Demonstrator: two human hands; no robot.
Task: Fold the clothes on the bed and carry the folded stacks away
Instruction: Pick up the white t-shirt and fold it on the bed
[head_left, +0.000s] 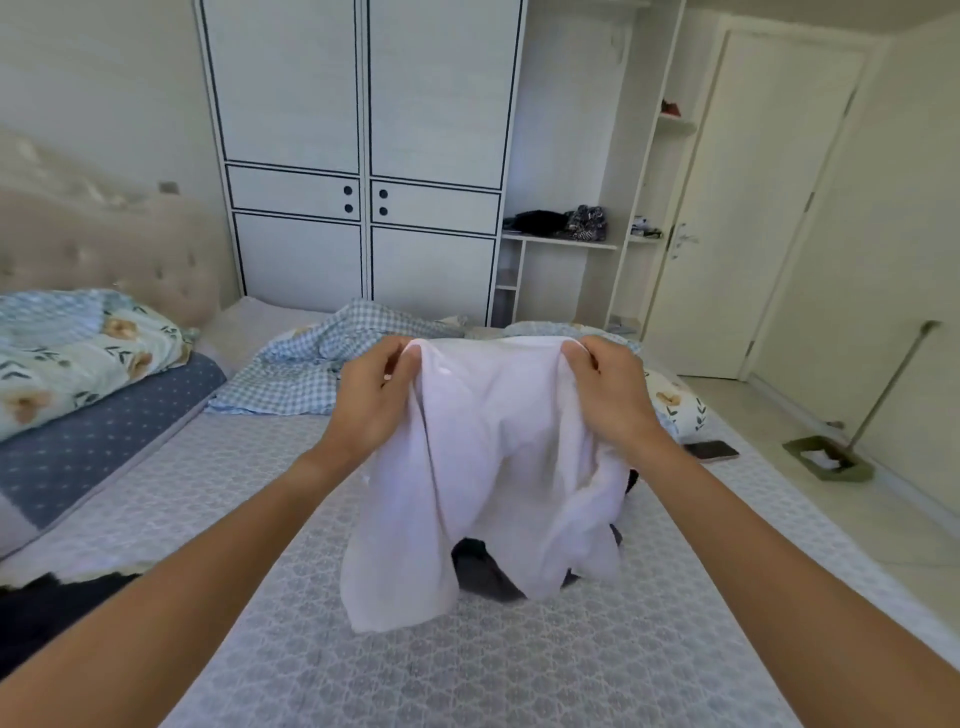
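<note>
Bed (234, 519): fills the lower view beneath your arms, bedding bunched at 10 to 12 o'clock. White garment (488, 467): centre, held up over the mattress, its hem draping onto dark clothes (480, 569) at 6 o'clock of it. Left hand (371, 400) and right hand (613, 389): each pinches the garment's top edge, fingers curled into the cloth. Phone (710, 450): at 3 o'clock, near the bed edge. Risk: the trailing hem may snag the dark clothes as you spread the garment; a wide sweep could knock the phone off.
</note>
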